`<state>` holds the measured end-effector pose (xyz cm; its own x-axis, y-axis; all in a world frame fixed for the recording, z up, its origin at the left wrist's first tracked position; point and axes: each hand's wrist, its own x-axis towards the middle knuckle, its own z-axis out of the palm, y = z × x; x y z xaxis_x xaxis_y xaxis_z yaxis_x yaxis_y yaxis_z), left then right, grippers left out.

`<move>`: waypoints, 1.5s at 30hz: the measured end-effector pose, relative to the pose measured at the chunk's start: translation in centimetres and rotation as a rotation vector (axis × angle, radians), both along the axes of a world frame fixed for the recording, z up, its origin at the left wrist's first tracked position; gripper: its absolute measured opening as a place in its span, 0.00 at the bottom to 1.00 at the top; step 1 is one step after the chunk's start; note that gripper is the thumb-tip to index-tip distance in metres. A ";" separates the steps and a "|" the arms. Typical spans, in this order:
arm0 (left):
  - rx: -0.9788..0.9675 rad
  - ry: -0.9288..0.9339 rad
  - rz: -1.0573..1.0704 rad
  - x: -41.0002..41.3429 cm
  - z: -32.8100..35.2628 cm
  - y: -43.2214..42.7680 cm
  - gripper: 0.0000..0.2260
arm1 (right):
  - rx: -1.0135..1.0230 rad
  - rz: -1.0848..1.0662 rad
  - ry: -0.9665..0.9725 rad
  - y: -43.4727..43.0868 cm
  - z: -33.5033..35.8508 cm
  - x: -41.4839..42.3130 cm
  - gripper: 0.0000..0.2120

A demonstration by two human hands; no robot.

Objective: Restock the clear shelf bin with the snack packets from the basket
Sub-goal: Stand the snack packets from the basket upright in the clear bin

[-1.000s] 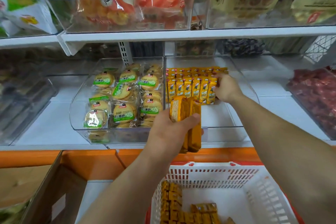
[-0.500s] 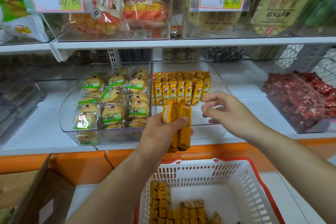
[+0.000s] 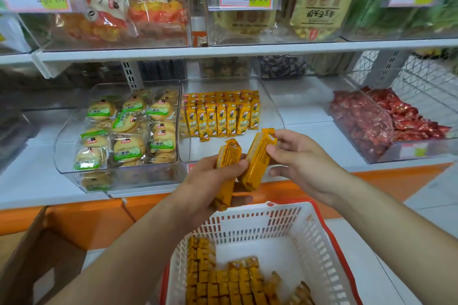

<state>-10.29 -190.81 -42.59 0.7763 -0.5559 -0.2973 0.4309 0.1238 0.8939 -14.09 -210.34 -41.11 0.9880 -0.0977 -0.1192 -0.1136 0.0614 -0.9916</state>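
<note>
Along the lower shelf (image 3: 309, 116), a clear bin (image 3: 198, 151) stands between a bin of round biscuits (image 3: 124, 131) and a bin of red sweets (image 3: 366, 121). Its back holds a standing row of yellow packets (image 3: 220, 116) and its front floor is bare. Below the shelf edge sits a white basket (image 3: 247, 228), with loose packets (image 3: 223, 282) of the same kind lying along its left side and bottom. Above the basket, just in front of the bin, the left hand (image 3: 205, 181) has fingers and thumb curled round a bundle of packets (image 3: 226, 171) held upright. The right hand (image 3: 302, 163) pinches the top end of a single packet (image 3: 257, 158) between thumb and fingertips; it is tilted and touches the bundle, apparently being drawn off it. These packets look light and fairly stiff, each a wrapped bar with crimped ends. The glossy wrap is likely slippery, and the contents would probably crumble if squeezed hard. The surest hold seems to be across the narrow sides near the upper end, on the body rather than the crimp, so the packet can be stood upright against the front of the row.
</note>
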 end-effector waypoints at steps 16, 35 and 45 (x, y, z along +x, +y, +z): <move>0.232 -0.157 0.109 0.8 -0.5 0.8 0.07 | -0.099 0.159 -0.117 -1.5 0.4 1.0 0.10; 0.270 -0.222 0.086 0.9 -0.5 0.6 0.19 | -0.194 0.159 -0.074 -2.1 1.0 1.1 0.17; 0.386 -0.346 0.242 4.0 1.8 2.7 0.14 | -0.682 -0.077 -0.226 -4.4 4.8 6.9 0.15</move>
